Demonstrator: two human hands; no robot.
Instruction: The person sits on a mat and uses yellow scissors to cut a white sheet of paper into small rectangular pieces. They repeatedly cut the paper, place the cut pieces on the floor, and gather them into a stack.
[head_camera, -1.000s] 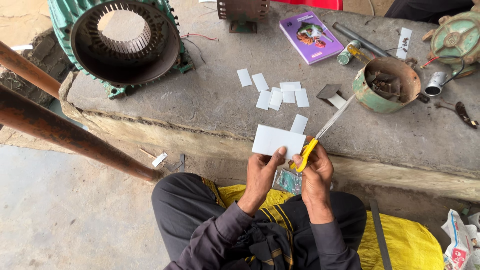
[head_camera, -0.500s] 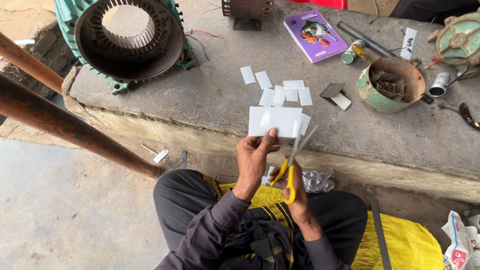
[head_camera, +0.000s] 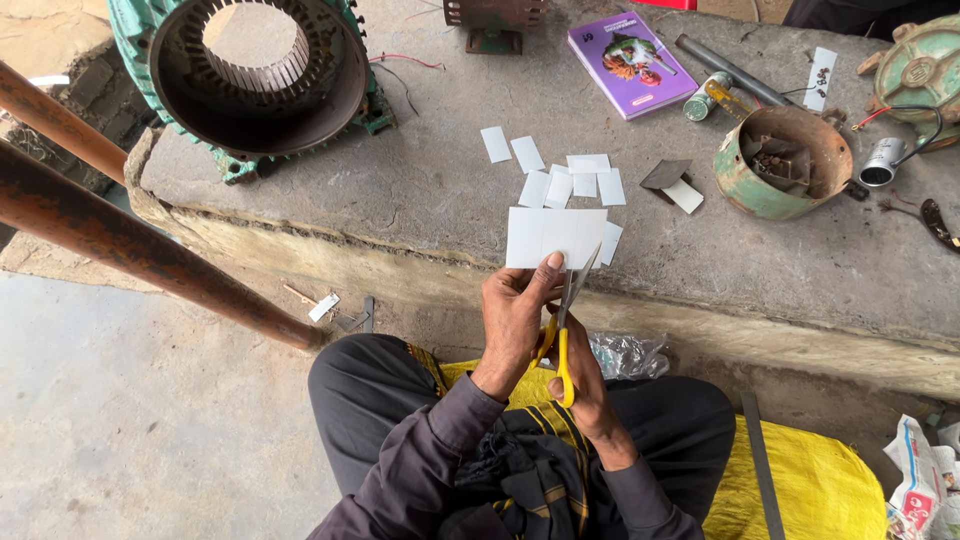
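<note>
A grey concrete slab (head_camera: 420, 190) is bearing a green ribbed motor housing (head_camera: 255, 75). Over its near edge, the left hand (head_camera: 515, 320) is pinching a white rectangular paper sheet (head_camera: 553, 237), thumb on top. The right hand (head_camera: 575, 370), partly hidden, is apparently gripping yellow-handled scissors (head_camera: 562, 330), blades meeting the sheet's lower edge. Small cut white slips (head_camera: 560, 180) are lying beyond.

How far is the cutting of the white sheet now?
Done: about eight small white pieces lie cut on the slab. In hand: the left hand holds the sheet up, and the right hand has the scissors open at its lower edge. Left: most of the sheet is uncut.
</note>
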